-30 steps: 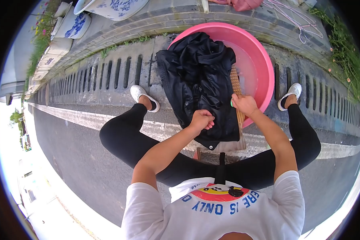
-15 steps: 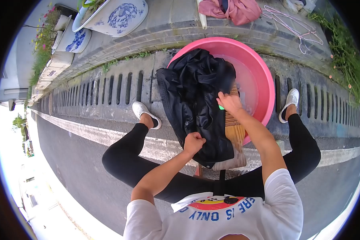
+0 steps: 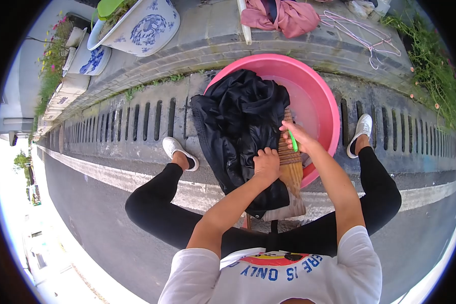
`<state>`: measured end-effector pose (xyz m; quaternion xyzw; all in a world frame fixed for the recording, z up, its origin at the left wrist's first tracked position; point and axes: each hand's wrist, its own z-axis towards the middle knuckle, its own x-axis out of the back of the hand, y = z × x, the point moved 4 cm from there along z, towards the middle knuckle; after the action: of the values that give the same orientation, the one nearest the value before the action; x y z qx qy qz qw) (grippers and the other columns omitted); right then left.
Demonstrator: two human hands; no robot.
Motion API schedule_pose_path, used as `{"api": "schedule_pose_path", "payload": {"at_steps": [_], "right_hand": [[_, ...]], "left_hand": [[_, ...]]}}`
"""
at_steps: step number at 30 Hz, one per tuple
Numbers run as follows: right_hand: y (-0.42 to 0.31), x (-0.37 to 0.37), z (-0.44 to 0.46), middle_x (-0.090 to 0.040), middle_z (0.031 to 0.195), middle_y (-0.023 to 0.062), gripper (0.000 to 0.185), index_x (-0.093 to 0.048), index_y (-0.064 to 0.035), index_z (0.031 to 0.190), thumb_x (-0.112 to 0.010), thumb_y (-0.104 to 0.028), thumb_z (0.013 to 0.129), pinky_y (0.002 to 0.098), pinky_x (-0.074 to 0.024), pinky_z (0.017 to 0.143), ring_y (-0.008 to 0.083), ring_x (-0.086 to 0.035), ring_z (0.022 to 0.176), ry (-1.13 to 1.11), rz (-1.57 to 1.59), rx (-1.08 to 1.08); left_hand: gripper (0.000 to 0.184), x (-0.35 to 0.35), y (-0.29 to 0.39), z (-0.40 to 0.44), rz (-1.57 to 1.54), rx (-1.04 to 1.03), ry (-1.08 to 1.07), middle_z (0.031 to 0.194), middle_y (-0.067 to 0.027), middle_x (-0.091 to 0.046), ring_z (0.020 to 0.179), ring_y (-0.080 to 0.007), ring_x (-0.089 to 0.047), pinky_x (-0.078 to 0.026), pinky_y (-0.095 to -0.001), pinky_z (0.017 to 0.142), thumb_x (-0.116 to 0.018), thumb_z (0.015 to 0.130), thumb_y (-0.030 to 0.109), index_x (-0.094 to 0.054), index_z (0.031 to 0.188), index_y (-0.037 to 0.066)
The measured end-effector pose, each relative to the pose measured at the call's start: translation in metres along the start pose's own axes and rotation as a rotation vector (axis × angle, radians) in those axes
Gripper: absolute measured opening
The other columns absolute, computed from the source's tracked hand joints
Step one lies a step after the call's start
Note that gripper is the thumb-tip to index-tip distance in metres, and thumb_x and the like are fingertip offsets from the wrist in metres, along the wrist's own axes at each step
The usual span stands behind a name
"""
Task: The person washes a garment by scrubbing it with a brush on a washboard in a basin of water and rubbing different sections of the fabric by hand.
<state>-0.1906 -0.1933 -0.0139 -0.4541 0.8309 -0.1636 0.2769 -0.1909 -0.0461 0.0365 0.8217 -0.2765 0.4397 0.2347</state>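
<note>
A wet, crumpled black garment (image 3: 233,116) lies over a wooden washboard (image 3: 290,167), whose ridges show along its right side. The board leans into a pink basin (image 3: 327,101) with cloudy water. My left hand (image 3: 267,163) is on the garment near the board's edge, its fingers curled into the fabric. In my right hand (image 3: 298,137) is a slim green thing that looks like a brush (image 3: 293,141); most of it is hidden by my fingers. This hand is above the ridged wood, just right of the garment.
The basin stands on a slotted drain cover (image 3: 157,119) between my feet. Beyond is a brick ledge (image 3: 202,48) with a blue-and-white flowerpot (image 3: 149,28), a pink cloth (image 3: 283,17) and wire hangers (image 3: 362,35). Plants (image 3: 433,71) grow at the right.
My left hand has moved right and up across the garment, closer to my right hand. My right hand has lifted and turned, showing more of the green brush.
</note>
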Motion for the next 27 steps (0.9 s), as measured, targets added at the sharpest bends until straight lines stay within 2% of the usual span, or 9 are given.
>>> {"api": "schedule_pose_path", "payload": {"at_steps": [1, 4, 7, 10, 15, 19, 22, 24, 27], "right_hand": [[0.001, 0.003, -0.001, -0.045, 0.065, -0.0010, 0.030, -0.051, -0.0097, 0.088, -0.061, -0.038, 0.087, 0.0243, -0.0347, 0.042, 0.0068, -0.039, 0.048, 0.028, -0.027, 0.039], [0.009, 0.011, 0.015, -0.057, 0.074, 0.0053, 0.035, -0.055, -0.0066, 0.094, -0.064, -0.039, 0.083, 0.0321, -0.0454, 0.051, 0.0164, -0.054, 0.057, 0.061, -0.207, 0.169], [0.006, 0.008, 0.030, -0.065, 0.096, 0.0171, 0.045, -0.058, -0.0014, 0.102, -0.067, -0.039, 0.079, 0.0404, -0.0505, 0.074, 0.0312, -0.064, 0.085, 0.557, -0.921, 0.485], [0.008, 0.001, 0.042, -0.059, 0.114, 0.0261, 0.053, -0.058, 0.0028, 0.108, -0.068, -0.039, 0.076, 0.0415, -0.0438, 0.092, 0.0377, -0.056, 0.110, 0.473, -0.713, 0.388], [-0.006, 0.000, 0.015, -0.061, 0.103, 0.0255, 0.058, -0.059, 0.0043, 0.103, -0.068, -0.044, 0.073, 0.0437, -0.0465, 0.085, 0.0386, -0.059, 0.099, 0.260, -1.021, 0.384], [-0.049, 0.015, -0.039, -0.064, 0.087, 0.0221, 0.054, -0.058, 0.0014, 0.103, -0.066, -0.045, 0.077, 0.0453, -0.0496, 0.074, 0.0394, -0.063, 0.083, 0.405, -1.351, 0.493], [-0.037, -0.027, -0.064, -0.063, 0.088, 0.0199, 0.052, -0.056, -0.0007, 0.106, -0.062, -0.047, 0.082, 0.0487, -0.0490, 0.071, 0.0377, -0.063, 0.081, 0.443, -1.302, 0.702], [0.026, -0.049, -0.056, -0.060, 0.089, 0.0138, 0.049, -0.056, -0.0043, 0.107, -0.060, -0.047, 0.083, 0.0450, -0.0475, 0.070, 0.0305, -0.062, 0.081, 0.072, -1.358, 1.030], [0.074, -0.052, -0.055, -0.057, 0.091, 0.0063, 0.049, -0.057, -0.0086, 0.109, -0.061, -0.048, 0.081, 0.0348, -0.0418, 0.075, 0.0213, -0.058, 0.084, -0.225, -1.655, 1.180]], "left_hand": [[0.050, -0.005, -0.001, -0.002, 0.023, -0.004, 0.053, 0.104, -0.0120, -0.053, 0.097, -0.0296, -0.055, -0.052, -0.0391, 0.073, -0.076, 0.065, 0.028, -0.054, 0.103, 0.002], [0.041, -0.024, -0.002, 0.004, 0.132, 0.021, 0.174, 0.099, -0.0104, -0.058, 0.092, -0.0279, -0.059, -0.052, -0.0387, 0.072, -0.074, 0.067, 0.019, -0.057, 0.100, 0.003], [0.028, -0.033, -0.009, 0.019, 0.016, 0.010, 0.230, 0.088, -0.0131, -0.062, 0.081, -0.0320, -0.063, -0.053, -0.0385, 0.072, -0.068, 0.068, 0.011, -0.057, 0.091, 0.001], [0.022, -0.011, -0.013, 0.009, -0.252, -0.018, 0.252, 0.083, -0.0166, -0.062, 0.076, -0.0346, -0.063, -0.053, -0.0405, 0.070, -0.064, 0.065, 0.006, -0.056, 0.085, 0.001], [0.020, 0.025, 0.022, -0.035, -0.480, -0.233, 0.310, 0.083, -0.0188, -0.060, 0.077, -0.0378, -0.061, -0.049, -0.0449, 0.067, -0.061, 0.063, 0.004, -0.051, 0.081, 0.001], [0.017, 0.001, 0.067, -0.065, -0.641, -0.372, 0.159, 0.082, -0.0198, -0.060, 0.077, -0.0380, -0.061, -0.049, -0.0451, 0.066, -0.060, 0.063, 0.004, -0.052, 0.079, 0.001], [0.018, -0.043, 0.085, -0.082, -0.674, -0.403, 0.013, 0.083, -0.0206, -0.061, 0.077, -0.0382, -0.062, -0.049, -0.0459, 0.066, -0.059, 0.063, 0.003, -0.052, 0.080, 0.001], [0.021, -0.061, 0.079, -0.081, -0.682, -0.401, 0.006, 0.085, -0.0198, -0.060, 0.079, -0.0379, -0.061, -0.048, -0.0458, 0.068, -0.060, 0.065, 0.004, -0.052, 0.084, 0.001], [0.023, -0.066, 0.068, -0.077, -0.790, -0.467, 0.029, 0.086, -0.0194, -0.058, 0.081, -0.0377, -0.060, -0.048, -0.0455, 0.069, -0.060, 0.067, 0.004, -0.050, 0.087, 0.002]]}}
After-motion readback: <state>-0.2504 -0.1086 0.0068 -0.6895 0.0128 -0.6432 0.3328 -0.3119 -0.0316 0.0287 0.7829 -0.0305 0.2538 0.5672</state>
